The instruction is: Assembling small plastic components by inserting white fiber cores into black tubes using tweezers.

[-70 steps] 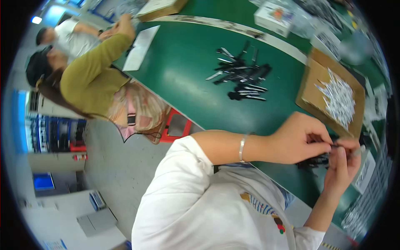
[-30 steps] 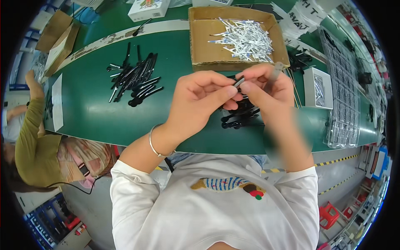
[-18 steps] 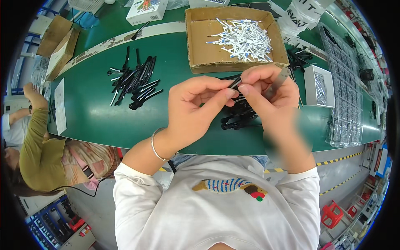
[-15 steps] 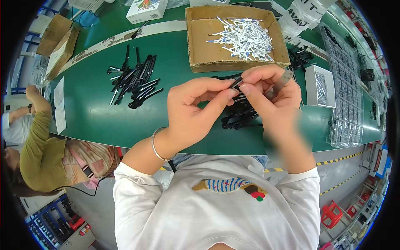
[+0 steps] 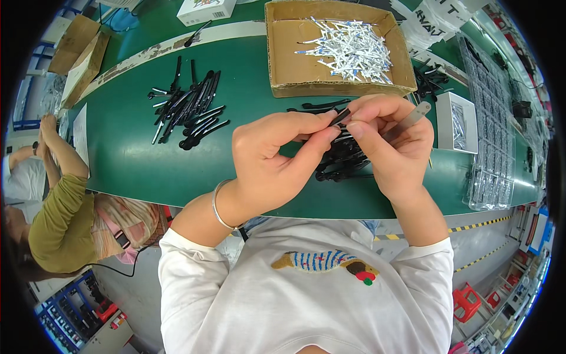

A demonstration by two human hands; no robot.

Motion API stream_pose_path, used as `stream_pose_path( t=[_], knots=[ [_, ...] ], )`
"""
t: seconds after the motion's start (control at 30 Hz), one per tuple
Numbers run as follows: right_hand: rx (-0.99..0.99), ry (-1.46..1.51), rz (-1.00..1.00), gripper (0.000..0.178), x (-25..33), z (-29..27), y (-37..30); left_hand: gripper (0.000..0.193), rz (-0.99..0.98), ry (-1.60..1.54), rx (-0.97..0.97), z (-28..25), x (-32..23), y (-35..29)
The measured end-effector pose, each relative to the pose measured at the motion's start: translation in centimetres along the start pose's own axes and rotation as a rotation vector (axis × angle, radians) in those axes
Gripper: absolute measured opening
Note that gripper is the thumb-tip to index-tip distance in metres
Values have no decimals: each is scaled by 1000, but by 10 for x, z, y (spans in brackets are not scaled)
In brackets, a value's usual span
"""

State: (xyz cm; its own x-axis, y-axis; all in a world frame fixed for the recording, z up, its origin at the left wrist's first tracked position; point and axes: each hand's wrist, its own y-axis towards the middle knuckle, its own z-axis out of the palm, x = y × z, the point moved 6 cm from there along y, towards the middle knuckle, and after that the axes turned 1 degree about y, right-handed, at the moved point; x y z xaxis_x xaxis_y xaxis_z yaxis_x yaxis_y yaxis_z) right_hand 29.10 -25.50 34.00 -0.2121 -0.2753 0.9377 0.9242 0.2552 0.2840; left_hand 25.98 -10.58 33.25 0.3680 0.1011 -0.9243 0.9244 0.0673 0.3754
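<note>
My left hand (image 5: 277,159) is closed, thumb and forefinger pinching a slim black piece (image 5: 340,116) above the table. Facing it, my right hand (image 5: 392,150) meets the piece's other end with its fingertips. A flat metal tool with a holed end, which looks like tweezers (image 5: 411,121), lies in the right hand; its working tips are hidden by the fingers. Under both hands is a heap of long black pieces (image 5: 342,162), partly covered. Off to the left lies another loose pile of black pieces (image 5: 194,109), with rounded ends and shiny edges.
A cardboard box (image 5: 336,89) of white and blue strips (image 5: 354,50) stands beyond my hands. To the right are a small white box (image 5: 443,127) of metal parts and a clear compartment tray (image 5: 489,130). At far left a person (image 5: 62,218) works at the green table (image 5: 130,165).
My right hand has shifted slightly right and the metal tool shows more, tilted upward. The left hand still pinches the black piece. The person at left has brought their hands together.
</note>
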Motion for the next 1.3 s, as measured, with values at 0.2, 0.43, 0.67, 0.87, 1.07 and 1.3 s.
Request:
stream_pose_path(
  t=[0.2,0.43,0.67,0.87,1.07,1.3],
  knots=[
    [-16,-54,-9,10,1,-1,1,14,59,77,4,0,-4,1],
    [-41,-83,-28,10,2,0,-1,15,46,38,-13,0,-4,0],
    [-73,-61,-47,11,2,1,-4,14,105,127,-6,-1,-8,0],
    [-61,-106,-107,11,5,2,-4,14,101,125,-5,-1,-9,-1],
    [-60,-155,-141,11,7,2,-3,13,128,141,-9,-2,-11,0],
    [-59,-142,-105,11,4,2,-2,11,222,233,-9,-2,-17,2]
  ],
)
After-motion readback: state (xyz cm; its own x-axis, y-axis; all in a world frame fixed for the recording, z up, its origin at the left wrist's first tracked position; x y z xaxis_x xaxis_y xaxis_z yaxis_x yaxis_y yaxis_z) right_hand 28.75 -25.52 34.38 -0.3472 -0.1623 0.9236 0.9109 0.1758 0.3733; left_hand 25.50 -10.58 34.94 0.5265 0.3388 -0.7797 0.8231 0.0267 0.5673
